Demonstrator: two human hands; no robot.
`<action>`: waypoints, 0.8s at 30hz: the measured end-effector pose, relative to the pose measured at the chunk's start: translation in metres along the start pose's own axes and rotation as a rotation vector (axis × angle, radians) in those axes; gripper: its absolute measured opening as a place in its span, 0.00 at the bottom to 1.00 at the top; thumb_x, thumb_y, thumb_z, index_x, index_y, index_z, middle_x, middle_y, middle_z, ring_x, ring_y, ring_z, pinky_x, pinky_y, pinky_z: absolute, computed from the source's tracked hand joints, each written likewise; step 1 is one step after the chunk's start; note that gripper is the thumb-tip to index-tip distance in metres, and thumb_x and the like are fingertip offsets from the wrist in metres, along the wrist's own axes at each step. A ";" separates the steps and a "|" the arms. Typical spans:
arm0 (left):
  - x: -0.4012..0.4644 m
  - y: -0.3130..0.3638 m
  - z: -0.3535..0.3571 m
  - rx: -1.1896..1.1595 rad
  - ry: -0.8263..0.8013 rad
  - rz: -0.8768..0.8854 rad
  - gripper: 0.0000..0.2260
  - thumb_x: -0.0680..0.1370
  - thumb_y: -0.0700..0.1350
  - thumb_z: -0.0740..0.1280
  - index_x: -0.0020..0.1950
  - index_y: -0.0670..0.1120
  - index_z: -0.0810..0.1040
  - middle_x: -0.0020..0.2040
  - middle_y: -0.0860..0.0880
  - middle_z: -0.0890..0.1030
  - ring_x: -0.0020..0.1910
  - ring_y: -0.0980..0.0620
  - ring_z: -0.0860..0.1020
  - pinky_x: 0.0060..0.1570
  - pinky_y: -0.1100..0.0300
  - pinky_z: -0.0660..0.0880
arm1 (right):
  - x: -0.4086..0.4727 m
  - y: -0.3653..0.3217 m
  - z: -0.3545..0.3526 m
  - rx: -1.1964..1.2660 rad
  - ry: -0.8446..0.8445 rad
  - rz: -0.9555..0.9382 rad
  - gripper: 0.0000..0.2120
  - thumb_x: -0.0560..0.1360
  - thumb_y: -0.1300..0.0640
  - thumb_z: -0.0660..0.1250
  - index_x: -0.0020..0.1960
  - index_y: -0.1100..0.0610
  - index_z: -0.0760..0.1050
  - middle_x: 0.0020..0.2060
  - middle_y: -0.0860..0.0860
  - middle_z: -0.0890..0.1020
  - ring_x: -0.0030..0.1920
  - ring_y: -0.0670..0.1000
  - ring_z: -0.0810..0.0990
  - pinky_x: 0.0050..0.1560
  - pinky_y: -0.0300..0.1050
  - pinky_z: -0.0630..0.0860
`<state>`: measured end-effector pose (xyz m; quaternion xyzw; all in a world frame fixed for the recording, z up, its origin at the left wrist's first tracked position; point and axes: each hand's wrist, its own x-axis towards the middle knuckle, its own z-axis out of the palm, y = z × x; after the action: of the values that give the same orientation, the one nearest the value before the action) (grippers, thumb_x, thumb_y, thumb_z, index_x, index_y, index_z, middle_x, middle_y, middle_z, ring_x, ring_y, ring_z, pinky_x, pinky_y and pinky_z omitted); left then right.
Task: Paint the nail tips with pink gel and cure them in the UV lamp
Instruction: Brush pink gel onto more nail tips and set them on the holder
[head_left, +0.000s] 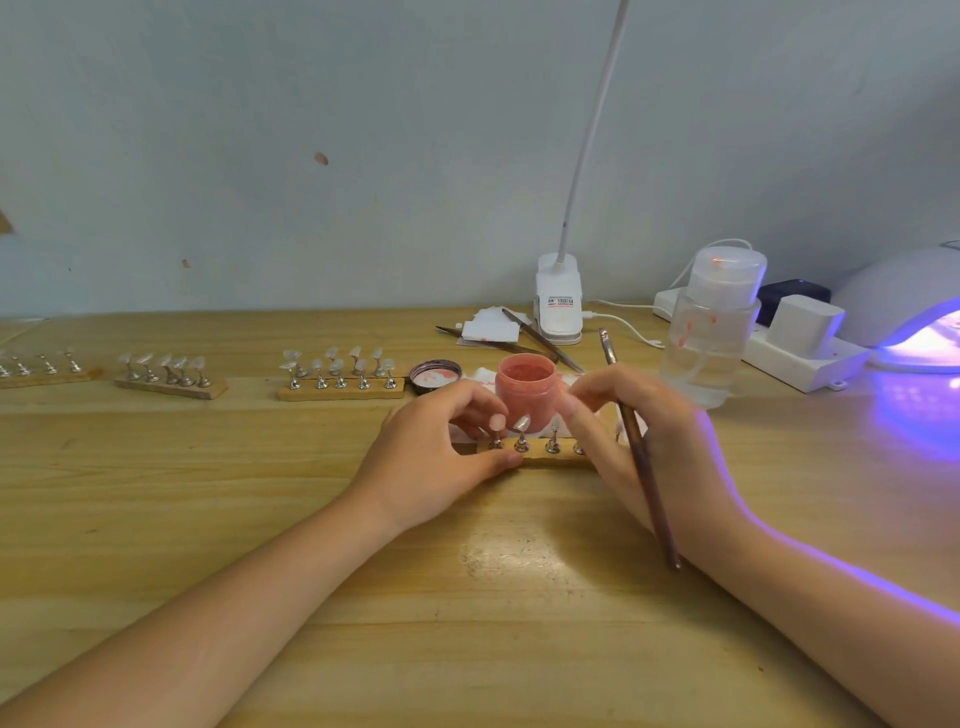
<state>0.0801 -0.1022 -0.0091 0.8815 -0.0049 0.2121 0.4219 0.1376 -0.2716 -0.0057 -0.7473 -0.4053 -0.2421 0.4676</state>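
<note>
A small wooden strip (540, 453) with metal nail stands lies at the table's middle. My left hand (441, 452) holds its left end, thumb on the front edge, fingers behind the stands. A pale pink nail tip (497, 422) sits on the leftmost stand; a clear tip (521, 423) sits beside it. My right hand (639, 436) holds a brown brush (641, 457) along the palm, and its fingertips seem to pinch something small and blurred above the strip. The open pink gel jar (524, 389) stands just behind. The UV lamp (914, 306) glows purple at far right.
The jar's lid (435, 375) lies left of it. Three more wooden strips with clear tips (340, 376) (171, 379) (44, 369) line the left. A clear pump bottle (711, 332), a clip lamp (558, 306), tweezers (540, 338), white pads and a power strip (800, 348) sit behind.
</note>
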 end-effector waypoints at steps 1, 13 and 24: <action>0.000 -0.001 0.000 -0.001 -0.002 0.007 0.13 0.64 0.42 0.77 0.42 0.51 0.76 0.37 0.57 0.79 0.38 0.60 0.77 0.45 0.65 0.74 | 0.000 0.000 0.001 -0.032 -0.021 -0.015 0.03 0.71 0.56 0.71 0.42 0.51 0.77 0.36 0.37 0.76 0.42 0.44 0.76 0.44 0.42 0.74; -0.003 -0.003 0.002 -0.036 -0.050 0.044 0.15 0.63 0.44 0.77 0.45 0.52 0.77 0.39 0.56 0.80 0.39 0.59 0.77 0.43 0.62 0.74 | 0.000 0.004 0.005 -0.208 -0.191 -0.155 0.08 0.68 0.51 0.70 0.41 0.55 0.76 0.37 0.46 0.82 0.43 0.49 0.79 0.54 0.37 0.63; -0.006 0.002 0.001 0.057 -0.043 0.080 0.17 0.64 0.49 0.76 0.49 0.56 0.75 0.43 0.59 0.79 0.43 0.58 0.77 0.49 0.53 0.75 | -0.002 0.002 0.005 -0.157 -0.119 -0.243 0.07 0.67 0.55 0.72 0.40 0.56 0.76 0.38 0.47 0.83 0.43 0.44 0.78 0.55 0.42 0.67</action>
<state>0.0749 -0.1048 -0.0101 0.8966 -0.0434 0.2097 0.3877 0.1381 -0.2678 -0.0105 -0.7401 -0.4995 -0.2829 0.3503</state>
